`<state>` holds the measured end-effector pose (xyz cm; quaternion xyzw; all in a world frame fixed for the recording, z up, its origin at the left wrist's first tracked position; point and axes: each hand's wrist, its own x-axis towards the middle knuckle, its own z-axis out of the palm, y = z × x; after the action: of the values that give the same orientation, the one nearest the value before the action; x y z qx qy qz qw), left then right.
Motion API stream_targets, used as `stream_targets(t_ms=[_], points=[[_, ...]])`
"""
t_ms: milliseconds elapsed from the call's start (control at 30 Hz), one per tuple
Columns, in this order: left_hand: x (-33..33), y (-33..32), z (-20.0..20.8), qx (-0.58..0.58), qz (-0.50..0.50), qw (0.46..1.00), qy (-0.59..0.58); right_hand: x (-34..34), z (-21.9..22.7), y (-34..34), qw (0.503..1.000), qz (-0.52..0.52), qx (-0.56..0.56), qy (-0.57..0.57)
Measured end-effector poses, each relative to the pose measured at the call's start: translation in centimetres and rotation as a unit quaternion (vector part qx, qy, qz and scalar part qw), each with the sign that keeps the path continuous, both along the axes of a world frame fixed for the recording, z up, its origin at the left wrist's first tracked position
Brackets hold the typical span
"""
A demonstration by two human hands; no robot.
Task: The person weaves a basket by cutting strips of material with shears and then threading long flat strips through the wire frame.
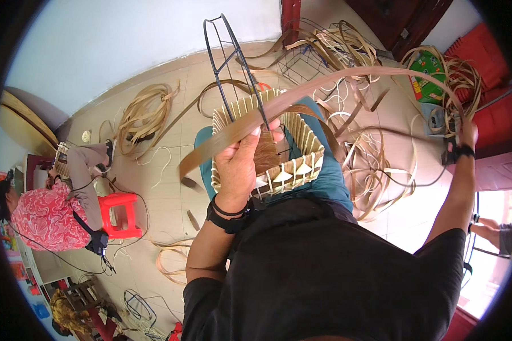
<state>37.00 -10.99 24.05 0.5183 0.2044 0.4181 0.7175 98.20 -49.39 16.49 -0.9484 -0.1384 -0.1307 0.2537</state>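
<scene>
A rectangular woven basket (310, 165) with light lacing round its rim rests on my lap. From it a tall black wire handle (215, 59) stands up. My left hand (239, 170) is closed at the foot of this handle, thumb and fingertips on either side of the wire. A long flat brown strip (324, 79) passes over that hand and arcs to the far right, its left end blurred. My right hand (467, 135), arm stretched out, is closed on the strip's other end. Shorter brown strip lengths show inside the basket; what my left fingers press against there is partly hidden.
Coiled strips (145, 116) lie on the floor at left, and tangled strips (370, 165) at right. Beyond are wire frames (304, 62), a green box (428, 77) and red chairs (486, 62). A person in a patterned red top (48, 219) sits near a red stool (119, 216).
</scene>
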Motion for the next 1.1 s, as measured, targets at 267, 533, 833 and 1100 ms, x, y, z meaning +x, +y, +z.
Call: stream_targets(t_ms=[267,533,833,1100], points=[[-0.2,0.1,0.2,-0.009,-0.007,1.000,0.018,-9.1,-7.4,6.6,0.981,0.136,-0.141,0.004],[-0.2,0.0,0.0,-0.009,0.005,1.000,0.024,-40.9,11.0,33.0,0.663,0.718,0.172,0.125],[-0.5,0.4,-0.1,-0.017,-0.011,1.000,0.003,-27.8,8.7,28.6,0.813,0.466,0.261,0.232],[-0.1,0.6,-0.1,-0.038,-0.034,0.999,-0.007,-23.3,4.5,21.7,0.933,0.343,0.010,-0.107]])
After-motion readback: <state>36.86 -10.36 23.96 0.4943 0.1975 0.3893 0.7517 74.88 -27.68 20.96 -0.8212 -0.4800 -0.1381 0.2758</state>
